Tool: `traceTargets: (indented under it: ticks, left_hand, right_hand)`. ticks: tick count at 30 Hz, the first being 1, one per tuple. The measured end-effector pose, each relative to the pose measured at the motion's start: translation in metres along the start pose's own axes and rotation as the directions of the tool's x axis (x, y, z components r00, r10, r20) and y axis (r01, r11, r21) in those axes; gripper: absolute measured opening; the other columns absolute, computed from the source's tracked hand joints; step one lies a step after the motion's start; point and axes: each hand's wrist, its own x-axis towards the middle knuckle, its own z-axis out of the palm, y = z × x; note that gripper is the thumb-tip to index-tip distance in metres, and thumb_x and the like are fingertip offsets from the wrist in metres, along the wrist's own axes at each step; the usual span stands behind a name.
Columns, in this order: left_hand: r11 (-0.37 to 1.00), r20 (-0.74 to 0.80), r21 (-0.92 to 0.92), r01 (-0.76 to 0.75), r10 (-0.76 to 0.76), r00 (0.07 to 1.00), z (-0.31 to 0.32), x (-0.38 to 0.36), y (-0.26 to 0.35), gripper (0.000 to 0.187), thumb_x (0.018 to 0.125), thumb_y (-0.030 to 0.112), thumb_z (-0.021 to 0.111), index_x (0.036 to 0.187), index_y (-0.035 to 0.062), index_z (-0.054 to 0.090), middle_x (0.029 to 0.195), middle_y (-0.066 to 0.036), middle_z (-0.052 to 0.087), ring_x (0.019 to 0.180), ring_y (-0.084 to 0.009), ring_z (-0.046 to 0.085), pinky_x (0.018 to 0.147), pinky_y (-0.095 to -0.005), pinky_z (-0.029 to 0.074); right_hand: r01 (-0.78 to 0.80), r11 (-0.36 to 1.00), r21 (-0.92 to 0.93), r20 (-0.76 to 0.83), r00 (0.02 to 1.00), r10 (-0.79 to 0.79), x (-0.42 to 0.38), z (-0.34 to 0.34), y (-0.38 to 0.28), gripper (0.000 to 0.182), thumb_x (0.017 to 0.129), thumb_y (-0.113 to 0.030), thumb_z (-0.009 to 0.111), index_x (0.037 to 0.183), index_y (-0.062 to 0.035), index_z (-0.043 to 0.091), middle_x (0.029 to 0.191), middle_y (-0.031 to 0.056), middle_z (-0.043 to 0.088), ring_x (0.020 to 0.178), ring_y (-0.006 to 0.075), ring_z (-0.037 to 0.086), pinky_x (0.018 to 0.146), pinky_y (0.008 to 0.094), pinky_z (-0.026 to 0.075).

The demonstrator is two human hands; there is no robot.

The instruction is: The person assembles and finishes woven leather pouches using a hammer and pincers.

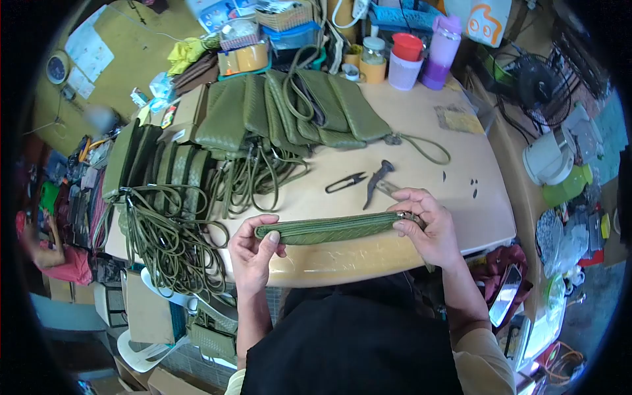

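A green woven zipper pouch (329, 230) is stretched between my two hands above the front edge of the table, its zipper side turned up toward me. My left hand (255, 247) pinches one end between thumb and fingers. At the other end, my right hand (428, 230) grips the pouch by a small metal fitting, and part of a strap hangs below that hand. Just beyond the pouch lie black thread snips (345, 183) and a dark hammer-like tool (378, 184).
Several green pouches (289, 108) lie overlapped at the back, one wrist strap (428, 150) looping rightward. More stand at the left, their cord straps (174, 237) hanging over the edge. A purple bottle (441, 56), a red-lidded cup (405, 62) and baskets (286, 16) line the rear.
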Motion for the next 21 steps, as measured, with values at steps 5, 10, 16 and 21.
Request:
traceTargets:
  ticks: [5,10,16,21]
  left_hand:
    - [0.998,-0.033,-0.015,-0.057,0.056,0.998,-0.010,0.001,0.017,0.030,0.086,0.008,0.068,0.111,-0.0060,0.059,0.083,-0.007,0.064,0.064,-0.0100,0.062,0.060,-0.0226,0.053]
    - [0.998,0.004,-0.038,-0.051,0.051,0.999,-0.012,0.000,0.016,0.032,0.086,0.007,0.069,0.112,-0.0076,0.058,0.086,-0.009,0.065,0.066,-0.0102,0.063,0.062,-0.0229,0.054]
    - [0.979,0.192,0.095,-0.182,0.161,0.968,-0.007,0.004,0.000,0.024,0.084,0.000,0.067,0.107,-0.0047,0.063,0.099,-0.009,0.060,0.090,-0.0127,0.059,0.078,-0.0244,0.049]
    - [0.897,0.163,0.440,0.027,-0.109,0.981,0.006,-0.004,-0.080,0.020,0.083,0.000,0.067,0.103,-0.0026,0.066,0.100,-0.007,0.065,0.092,-0.0114,0.060,0.084,-0.0246,0.047]
  right_hand:
    - [0.057,0.998,0.024,0.044,0.997,-0.058,0.008,0.006,-0.012,0.044,0.087,0.003,0.063,0.127,0.0005,0.046,0.098,0.0109,0.069,0.088,0.0105,0.062,0.077,0.0237,0.049]
    - [0.005,0.991,0.133,0.031,0.999,-0.009,0.010,0.008,-0.007,0.046,0.087,0.004,0.063,0.129,0.0001,0.043,0.101,0.0115,0.068,0.091,0.0091,0.061,0.080,0.0227,0.048]
    - [0.255,0.924,-0.283,0.117,0.966,-0.231,0.009,-0.003,0.000,0.037,0.083,-0.001,0.068,0.118,-0.0025,0.055,0.103,0.0124,0.065,0.095,0.0216,0.062,0.083,0.0316,0.049]
    - [0.215,0.794,-0.569,0.229,0.969,-0.098,0.015,0.032,0.034,0.040,0.080,-0.027,0.073,0.110,-0.0056,0.059,0.105,0.0135,0.060,0.106,0.0330,0.055,0.093,0.0399,0.043]
